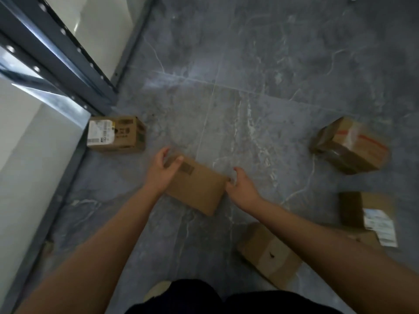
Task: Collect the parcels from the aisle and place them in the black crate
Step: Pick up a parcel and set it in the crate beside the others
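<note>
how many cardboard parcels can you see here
5: one by the shelving on the left, one between the hands, a taped one far right, a labelled one nearer, and one under the right forearm. Others may hide behind that arm.

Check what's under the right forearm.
A taped parcel lies on the floor beneath it, with its tape strip visible. The arm covers its right side. The labelled parcel's near edge is hidden too.
</note>
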The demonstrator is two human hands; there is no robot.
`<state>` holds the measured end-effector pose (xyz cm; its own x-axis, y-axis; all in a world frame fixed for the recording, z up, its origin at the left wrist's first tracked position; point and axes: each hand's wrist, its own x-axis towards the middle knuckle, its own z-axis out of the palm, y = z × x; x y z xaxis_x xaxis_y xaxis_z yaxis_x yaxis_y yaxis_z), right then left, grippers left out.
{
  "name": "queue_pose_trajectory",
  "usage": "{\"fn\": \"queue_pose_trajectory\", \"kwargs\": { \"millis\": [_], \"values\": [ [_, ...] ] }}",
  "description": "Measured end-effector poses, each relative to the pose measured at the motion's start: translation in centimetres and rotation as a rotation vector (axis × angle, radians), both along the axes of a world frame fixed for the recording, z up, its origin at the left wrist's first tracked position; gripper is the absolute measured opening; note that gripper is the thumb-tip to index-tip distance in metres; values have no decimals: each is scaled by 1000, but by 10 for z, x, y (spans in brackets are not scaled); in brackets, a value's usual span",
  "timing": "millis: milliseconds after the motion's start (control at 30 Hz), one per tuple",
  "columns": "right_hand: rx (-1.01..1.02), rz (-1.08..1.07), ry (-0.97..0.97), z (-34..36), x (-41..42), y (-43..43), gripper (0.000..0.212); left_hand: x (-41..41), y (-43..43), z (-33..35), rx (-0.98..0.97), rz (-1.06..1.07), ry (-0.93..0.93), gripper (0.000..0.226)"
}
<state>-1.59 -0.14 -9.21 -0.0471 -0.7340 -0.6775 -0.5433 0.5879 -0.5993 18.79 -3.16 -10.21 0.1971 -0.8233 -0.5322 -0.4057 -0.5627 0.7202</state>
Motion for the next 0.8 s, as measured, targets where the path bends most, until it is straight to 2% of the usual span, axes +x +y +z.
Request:
{"fn": "queue_pose_trajectory", "kwargs": {
  "millis": [100, 167, 300, 400, 567, 600, 667, 800],
  "values": [
    [148, -139, -117, -25, 11, 5, 47, 2, 7, -19, 112, -15, -60, 63],
    [229, -271, -200, -21, 17, 7, 49, -1, 15, -9, 143, -8, -50, 63],
    [60, -453, -251, 68, 18, 6, 54, -13, 24, 88, 56, 125, 35, 52],
    [-195, -476, -236, 175, 9, 10, 47, -17, 24, 196, -128, 235, 43, 46],
    [-452, -466, -227, 376, -2, 5, 45, -14, 12, 395, -245, 280, 158, 66],
    [-502, -472, -228, 418, -6, 1, 43, -14, 9, 437, -238, 282, 214, 62],
    [-598, -460, -226, 507, -13, -4, 39, -14, 1, 521, -230, 244, 297, 34],
    [-776, -484, -265, 675, -13, -5, 44, -19, -9, 696, -399, 163, 347, 24]
  ]
}}
